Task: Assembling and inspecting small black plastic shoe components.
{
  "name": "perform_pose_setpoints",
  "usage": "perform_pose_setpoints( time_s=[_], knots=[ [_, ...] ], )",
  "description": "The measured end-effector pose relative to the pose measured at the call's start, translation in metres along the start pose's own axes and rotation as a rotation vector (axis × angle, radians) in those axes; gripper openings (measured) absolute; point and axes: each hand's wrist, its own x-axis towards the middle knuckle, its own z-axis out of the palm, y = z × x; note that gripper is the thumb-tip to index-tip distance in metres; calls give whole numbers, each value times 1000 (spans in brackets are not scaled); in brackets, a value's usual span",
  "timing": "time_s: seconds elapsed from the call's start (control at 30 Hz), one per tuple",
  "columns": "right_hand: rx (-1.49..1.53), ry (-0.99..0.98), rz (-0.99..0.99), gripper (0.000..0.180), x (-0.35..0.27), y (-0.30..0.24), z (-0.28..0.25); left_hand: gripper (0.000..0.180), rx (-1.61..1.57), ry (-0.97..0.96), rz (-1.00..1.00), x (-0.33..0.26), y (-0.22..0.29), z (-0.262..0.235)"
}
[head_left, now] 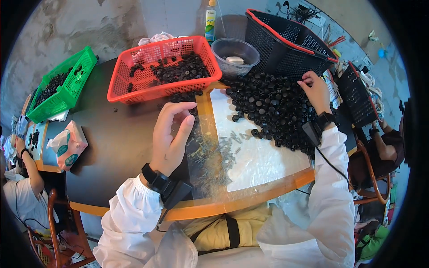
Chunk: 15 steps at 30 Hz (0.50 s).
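My left hand is raised over the dark table, palm turned inward. Its thumb and index finger curve toward each other with a gap between them, and nothing shows in that gap. At the right, my right hand hovers at the far edge of a large heap of small round black caps. Its fingers are bent together against the thumb; whatever they may hold is too small to make out. Small clear slivers lie scattered between my hands, partly on a white sheet under the heap.
Behind my left hand stands a red basket with black parts inside. Beside it are a clear plastic bowl, a spray bottle and a black basket. Leftward are a tissue pack and a green basket. Other people sit at both sides.
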Motion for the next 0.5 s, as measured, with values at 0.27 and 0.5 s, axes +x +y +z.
perform_pose_setpoints(
  time_s=[0.27,0.5],
  knots=[
    [-364,156,-224,23,-3,-61,-15,15,-35,395,74,9,-10,-20],
    [101,-355,-709,23,-71,-199,44,14,-78,518,19,5,-14,-25]
  ],
)
